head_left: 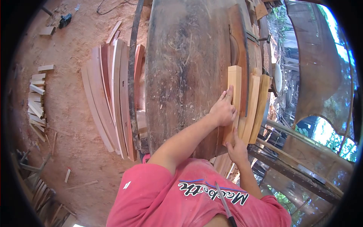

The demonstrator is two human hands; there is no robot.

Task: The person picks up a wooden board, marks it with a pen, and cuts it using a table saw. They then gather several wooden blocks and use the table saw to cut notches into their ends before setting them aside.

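A pale squared wooden piece (235, 77) lies lengthwise on the worn table saw top (181, 75), against a dark wooden fence (244, 72). My left hand (224, 110) grips the piece near its middle, with fingers stretched along its top and side. Closer to my body, my right hand (237, 149) is closed on the near end of the same piece, thumb on top. Beyond the far end, part of a round blade (234, 51) shows in a slot beside the fence.
More pale strips (260, 109) lie right of the fence. Long curved reddish boards (115, 90) lean left of the table. Short offcuts (36, 108) lie on the sawdust-covered floor (72, 132). A metal rail (302, 151) runs at the right.
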